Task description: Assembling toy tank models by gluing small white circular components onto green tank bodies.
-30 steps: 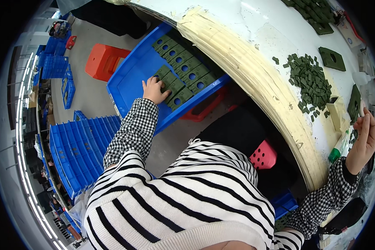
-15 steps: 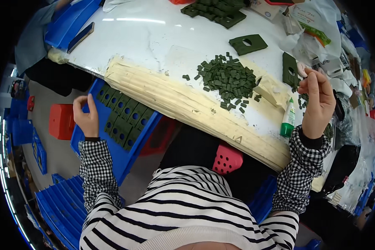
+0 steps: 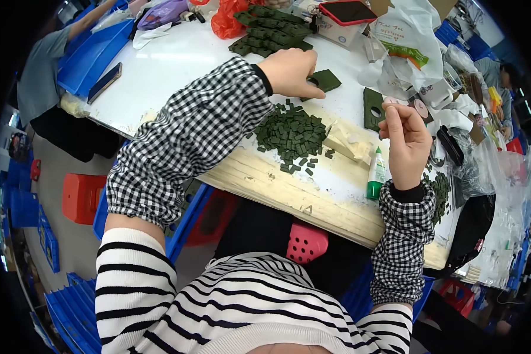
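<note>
My left hand (image 3: 288, 72) reaches across the table, its thumb and fingers apart over a flat dark green piece with a round hole (image 3: 329, 80). The hand covers part of that piece, and I cannot tell whether it touches it. My right hand (image 3: 406, 138) is raised at the right, thumb and fingertips pinched together; what they hold, if anything, is too small to make out. Just beyond it lies another green holed piece (image 3: 371, 107). A heap of small green rectangular bits (image 3: 292, 134) lies between my hands. A white glue bottle with a green cap (image 3: 376, 174) is beside my right wrist.
Stacked green pieces (image 3: 271, 32) lie at the back, near a red-cased phone (image 3: 348, 12) on a box. A cream block (image 3: 351, 143) sits by the heap. Plastic bags (image 3: 416, 44) crowd the right. Below the table's padded edge (image 3: 265, 183), a blue crate (image 3: 197, 215) stands at left.
My left hand has moved from above the blue crate up and right across the table to the holed piece. My right hand keeps its pinch. The whole view has shifted.
</note>
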A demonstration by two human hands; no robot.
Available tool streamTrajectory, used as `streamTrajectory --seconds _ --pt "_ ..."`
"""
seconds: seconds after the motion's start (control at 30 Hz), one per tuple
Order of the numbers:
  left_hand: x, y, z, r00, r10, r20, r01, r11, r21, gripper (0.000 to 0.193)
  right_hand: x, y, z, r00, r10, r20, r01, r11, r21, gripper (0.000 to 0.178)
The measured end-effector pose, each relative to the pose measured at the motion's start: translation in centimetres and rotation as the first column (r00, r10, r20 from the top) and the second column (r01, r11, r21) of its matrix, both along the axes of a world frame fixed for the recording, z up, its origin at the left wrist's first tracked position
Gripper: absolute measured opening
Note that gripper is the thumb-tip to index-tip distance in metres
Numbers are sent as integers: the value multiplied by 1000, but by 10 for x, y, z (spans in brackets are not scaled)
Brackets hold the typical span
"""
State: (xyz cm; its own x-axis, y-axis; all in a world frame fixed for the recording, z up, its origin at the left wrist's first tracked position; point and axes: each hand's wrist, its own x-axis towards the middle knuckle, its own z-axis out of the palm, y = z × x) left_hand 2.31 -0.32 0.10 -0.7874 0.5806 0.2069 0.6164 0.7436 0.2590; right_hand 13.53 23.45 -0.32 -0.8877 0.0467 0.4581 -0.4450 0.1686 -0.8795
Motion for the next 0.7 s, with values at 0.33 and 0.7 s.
streamTrajectory --seconds 0.33,0.7 --pt "24 -47 13 986 111 -127 -107 994 35 35 -3 9 -11 995 -33 -92 43 993 110 20" --pt "293 -400 -81 262 894 362 -950 305 -64 34 -9 36 -15 919 78 -387 241 665 707 30"
